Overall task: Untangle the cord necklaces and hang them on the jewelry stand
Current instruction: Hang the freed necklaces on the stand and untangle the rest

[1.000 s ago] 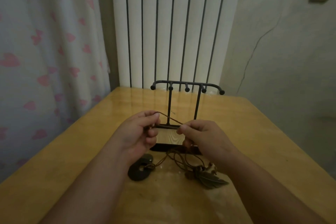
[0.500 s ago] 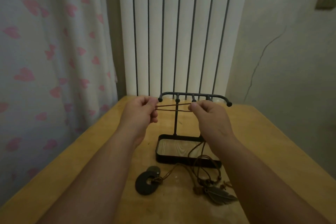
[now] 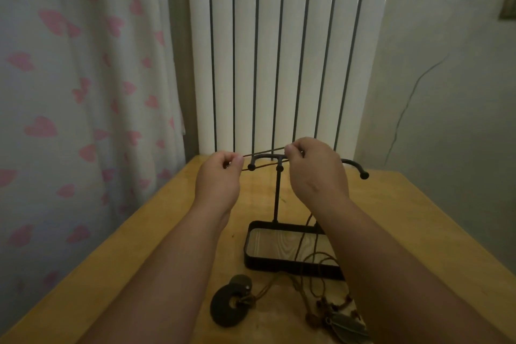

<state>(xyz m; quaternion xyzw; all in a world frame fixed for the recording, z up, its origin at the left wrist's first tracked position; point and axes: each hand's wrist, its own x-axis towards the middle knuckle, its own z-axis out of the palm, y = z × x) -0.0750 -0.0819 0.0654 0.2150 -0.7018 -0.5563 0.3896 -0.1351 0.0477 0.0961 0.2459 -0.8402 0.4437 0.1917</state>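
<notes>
Your left grip [image 3: 217, 176] pinches one end of a cord [image 3: 266, 165] loop stretched at the stand's [image 3: 276, 198] bar, and your right grip [image 3: 315, 170] pinches the other. Hold it taut, lift both strands over the knobs [image 3: 251, 167], then lower evenly. I count one stand and three knobs showing. Two pendants lie on the desk [image 3: 167, 232]: ring [image 3: 226, 307] and leaf [image 3: 346, 327].

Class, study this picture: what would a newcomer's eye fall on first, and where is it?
First, the left hand and right hand, each pinching a thin cord stretched taut along the top bar of the black stand at mid-table. Next, the ring pendant and feather pendant lying on the table in front of the stand.
</notes>
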